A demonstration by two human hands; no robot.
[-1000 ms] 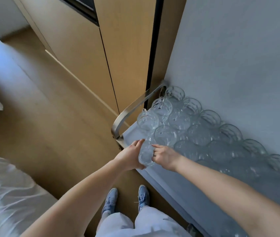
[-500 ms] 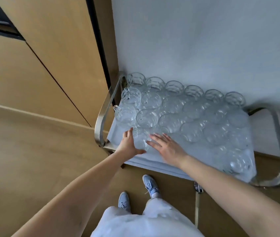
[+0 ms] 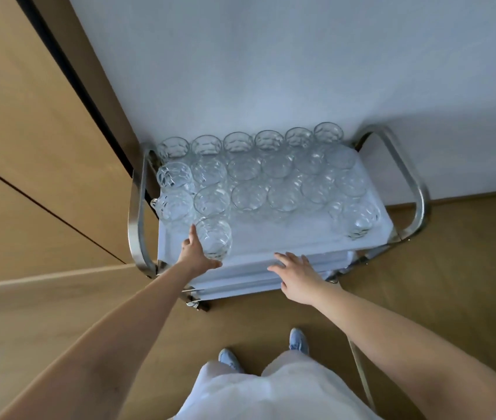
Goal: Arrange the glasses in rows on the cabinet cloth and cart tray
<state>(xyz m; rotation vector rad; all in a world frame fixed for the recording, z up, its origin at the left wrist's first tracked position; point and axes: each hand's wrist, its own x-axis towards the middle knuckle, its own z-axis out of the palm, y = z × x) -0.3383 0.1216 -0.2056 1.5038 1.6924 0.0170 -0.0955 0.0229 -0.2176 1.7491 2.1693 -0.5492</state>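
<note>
The left hand [image 3: 193,254] is laid against one glass [image 3: 214,239]. Its fingers are held straight along the glass's left side, and its thumb is set at the glass's near side, so the hand is open and touching, not wrapped around. This glass is stood upright at the front left part of the cart tray [image 3: 271,237], just in front of the other glasses.

The right hand [image 3: 296,275] is held open with its fingers spread. It is placed over the tray's front edge, near the middle, and nothing is held in it.

The rest of the glasses [image 3: 249,197] are lined up in rows across the back and middle of the tray, packed close together. One more glass [image 3: 360,218] is seen near the tray's right edge.

A curved metal handle [image 3: 136,207] is fixed at the tray's left end and another [image 3: 413,183] at its right end. A pale wall [image 3: 271,71] is seen behind the tray, and wooden panels [image 3: 28,131] to its left. Blue shoes [image 3: 298,341] are seen on the wooden floor [image 3: 453,253] in front of the tray.
</note>
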